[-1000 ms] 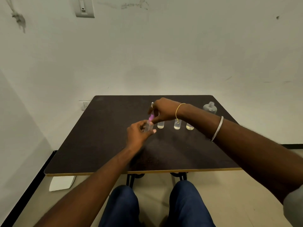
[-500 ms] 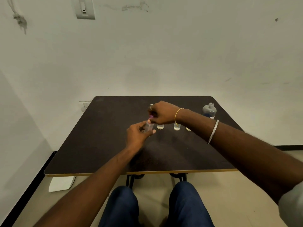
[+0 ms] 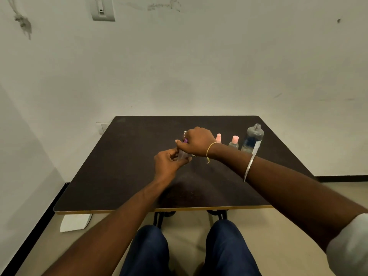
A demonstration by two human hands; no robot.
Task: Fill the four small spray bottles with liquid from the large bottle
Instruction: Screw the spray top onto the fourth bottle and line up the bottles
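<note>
Over the table [image 3: 119, 166], the left hand [image 3: 169, 164] curls round a small spray bottle [image 3: 182, 154]. The right hand [image 3: 198, 141], wrist bent down, pinches its purple cap [image 3: 185, 140]. 2 pink-capped bottles [image 3: 234, 142] (upright) stand beside the large bottle [image 3: 253, 138].

No legible text or labels

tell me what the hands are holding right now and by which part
The left hand grips a small spray bottle round its clear body; the right hand pinches its purple cap from above.
</note>
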